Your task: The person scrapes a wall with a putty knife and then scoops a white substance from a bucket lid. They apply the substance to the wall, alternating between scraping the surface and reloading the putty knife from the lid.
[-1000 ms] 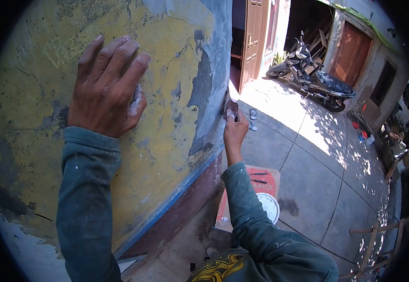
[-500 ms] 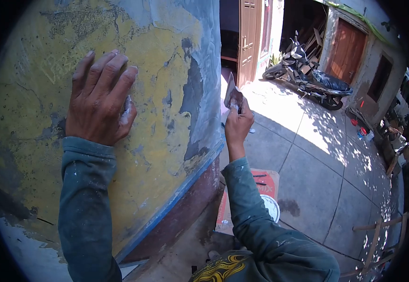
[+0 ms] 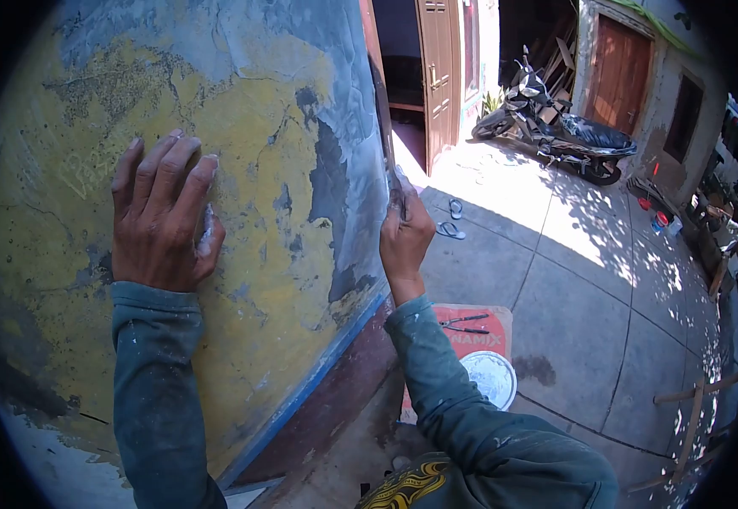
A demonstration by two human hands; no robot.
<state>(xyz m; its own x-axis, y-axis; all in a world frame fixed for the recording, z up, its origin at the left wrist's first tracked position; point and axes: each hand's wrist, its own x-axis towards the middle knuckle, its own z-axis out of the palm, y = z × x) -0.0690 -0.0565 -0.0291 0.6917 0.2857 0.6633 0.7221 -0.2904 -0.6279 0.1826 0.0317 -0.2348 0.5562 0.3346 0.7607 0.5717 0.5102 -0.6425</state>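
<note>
My left hand (image 3: 162, 216) lies against the yellow, patchy wall (image 3: 250, 280), fingers stretched upward and apart. White paste smears its thumb and fingertips, and no tool shows in it. At the wall's right-hand corner, my right hand (image 3: 406, 242) is closed around a putty knife (image 3: 396, 204), seen nearly edge-on, so its blade is mostly hidden. Grey-white filler (image 3: 357, 144) covers the wall strip beside that corner. Below my right forearm stands a white tub (image 3: 489, 378) with pale paste in it.
Under the tub is a red cardboard piece (image 3: 479, 341) bearing dark-handled pliers (image 3: 464, 323). Sandals (image 3: 451, 230) lie on the paved floor (image 3: 556, 339). A motorcycle (image 3: 556, 127) is parked near a wooden door (image 3: 620, 72). An open brown door (image 3: 439, 85) is past the corner.
My right hand has moved left to the wall's corner, and the putty knife has turned edge-on. My left hand sits slightly lower and further left in view. The camera view has shifted a little.
</note>
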